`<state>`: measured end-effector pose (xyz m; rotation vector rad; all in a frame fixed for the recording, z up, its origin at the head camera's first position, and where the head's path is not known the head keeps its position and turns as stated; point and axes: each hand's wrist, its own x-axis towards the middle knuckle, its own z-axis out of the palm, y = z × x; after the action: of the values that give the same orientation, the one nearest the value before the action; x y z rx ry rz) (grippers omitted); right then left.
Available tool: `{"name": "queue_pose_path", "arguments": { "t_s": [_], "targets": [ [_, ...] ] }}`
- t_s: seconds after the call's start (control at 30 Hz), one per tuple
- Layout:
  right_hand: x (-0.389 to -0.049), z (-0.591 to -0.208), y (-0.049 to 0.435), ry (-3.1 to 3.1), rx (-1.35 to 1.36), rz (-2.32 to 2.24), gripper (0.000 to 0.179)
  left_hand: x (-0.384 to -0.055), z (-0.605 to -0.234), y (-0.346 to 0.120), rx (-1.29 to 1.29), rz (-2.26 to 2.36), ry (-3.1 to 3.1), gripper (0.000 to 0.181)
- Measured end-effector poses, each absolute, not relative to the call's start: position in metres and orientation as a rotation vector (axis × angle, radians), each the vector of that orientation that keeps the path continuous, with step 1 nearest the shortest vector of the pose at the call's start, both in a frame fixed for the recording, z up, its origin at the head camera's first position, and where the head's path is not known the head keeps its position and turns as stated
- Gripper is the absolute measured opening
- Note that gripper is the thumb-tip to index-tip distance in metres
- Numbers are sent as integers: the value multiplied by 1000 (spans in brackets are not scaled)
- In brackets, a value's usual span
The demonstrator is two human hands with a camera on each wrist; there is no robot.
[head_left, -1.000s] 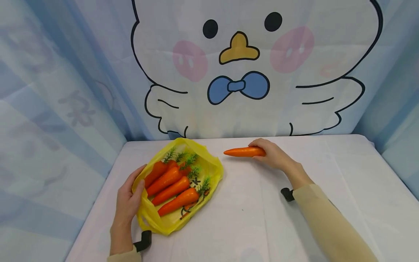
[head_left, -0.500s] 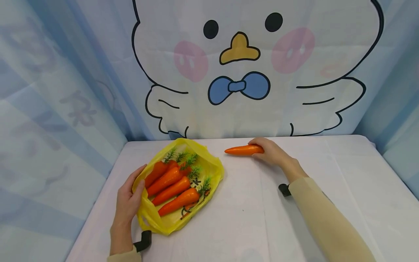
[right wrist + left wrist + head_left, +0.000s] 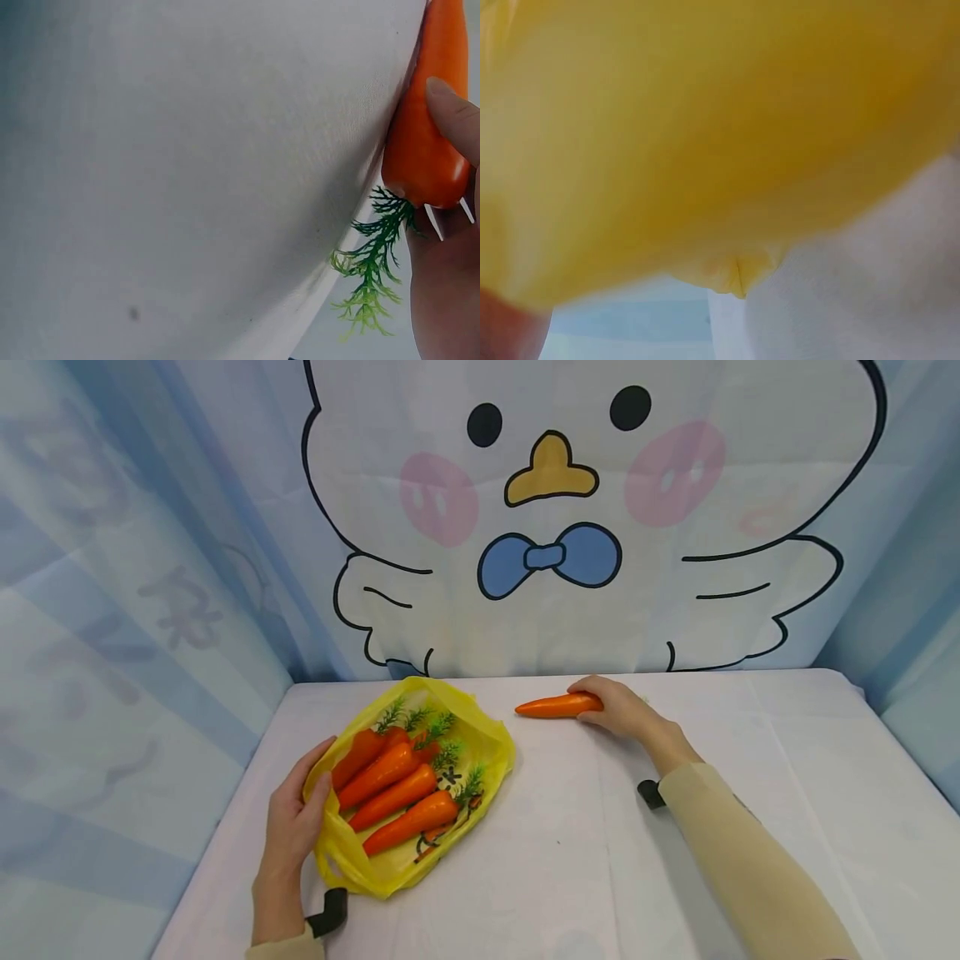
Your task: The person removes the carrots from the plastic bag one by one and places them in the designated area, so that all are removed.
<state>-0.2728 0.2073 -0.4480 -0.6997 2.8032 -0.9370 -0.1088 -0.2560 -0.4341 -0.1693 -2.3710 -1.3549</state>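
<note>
On the left of the head view, a yellow plastic bag (image 3: 491, 747) lies with its mouth spread, and several orange carrots (image 3: 411, 823) with green tops rest inside it. My left hand (image 3: 292, 814) grips the bag's left edge, thumb over the rim. The bag's yellow film (image 3: 705, 150) fills most of the left wrist view and hides what is behind it. Near the table's far edge my right hand (image 3: 618, 708) holds a single carrot (image 3: 553, 706) by its thick end, tip pointing left. The right wrist view shows the thumb across this carrot (image 3: 427, 150), its green leaves hanging below.
A white cloth covers the table (image 3: 540, 852). Close behind its far edge hangs a curtain (image 3: 547, 635) with a cartoon bird, and blue-and-white curtains (image 3: 150, 693) stand at both sides. Each wrist carries a black mount (image 3: 327, 912).
My right hand and its carrot have shifted very slightly, with the forearm drifting a little left. The left hand, the bag and the carrots inside stay put.
</note>
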Motion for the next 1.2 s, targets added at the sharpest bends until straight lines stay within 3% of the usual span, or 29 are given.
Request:
{"name": "queue_pose_path", "arguments": {
  "t_s": [0.47,1.2],
  "targets": [
    [-270,-444,211,2789,-627,-936,54,-111,-433,-257,-169,-1344,-2388,41],
    [-263,-434,214,2797,-612,-978,56,-110,-437,-259,-134,-1341,-2411,42]
  ]
}}
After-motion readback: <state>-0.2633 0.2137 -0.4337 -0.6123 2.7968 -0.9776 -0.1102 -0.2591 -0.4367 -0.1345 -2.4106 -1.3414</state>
